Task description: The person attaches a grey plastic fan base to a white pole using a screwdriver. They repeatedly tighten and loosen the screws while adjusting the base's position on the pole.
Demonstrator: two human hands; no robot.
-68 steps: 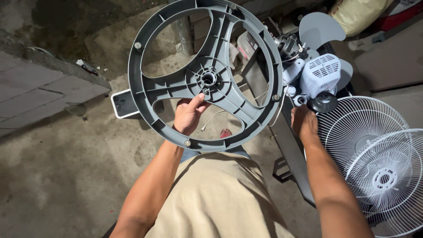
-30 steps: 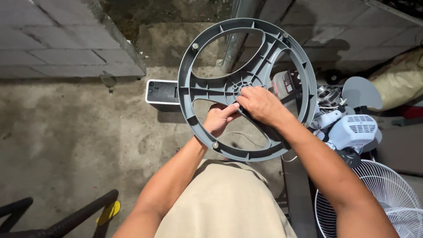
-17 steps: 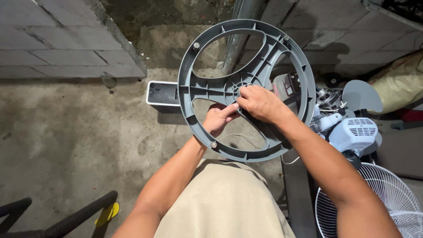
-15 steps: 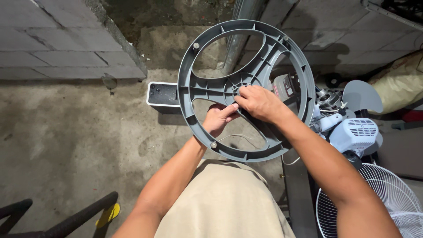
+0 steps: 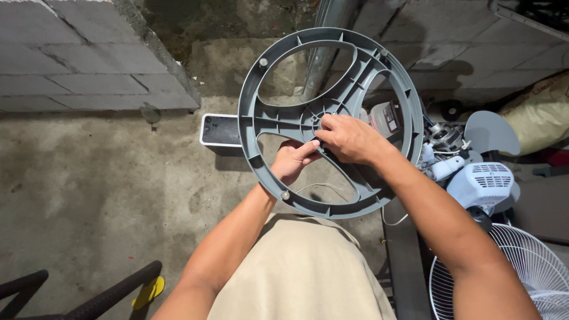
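Both hands (image 5: 320, 148) at the grey round base's (image 5: 255, 127) hub.

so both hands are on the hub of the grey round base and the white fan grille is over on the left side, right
Not quite: the head view shows the white fan grille at the lower right, not the left. Both the left hand and right hand are at the hub of the grey round base.

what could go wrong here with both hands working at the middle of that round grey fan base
1. The grey fan base is held in the air only by the left hand near its hub, so it may tip or slip while the right hand works at the centre.
2. A thin white wire hangs below the hub and might snag or be pulled.
3. If it drops, the base could hit the motor housing or wire fan guard close by.
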